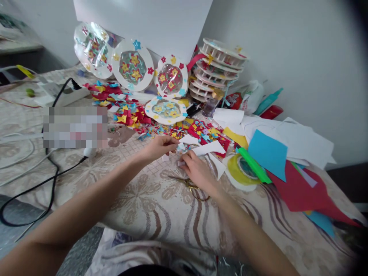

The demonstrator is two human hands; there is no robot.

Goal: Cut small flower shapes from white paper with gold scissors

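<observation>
My left hand is closed in a pinch above the patterned cloth, a small whitish piece of paper at its fingertips. My right hand curls just to the right and nearer to me, its fingers closed on a small pale strip. Just below the right hand lies a pair of scissors with gold handles, partly covered by the wrist. White paper cut-offs with curved edges lie beyond and beside the right hand. A small pale piece rests under the left hand.
Heaps of coloured paper scraps spread behind my hands. Decorated white rings lean against a white board, beside a stacked round paper structure. At right are a green roll, yellow tape and coloured sheets; cables run at left.
</observation>
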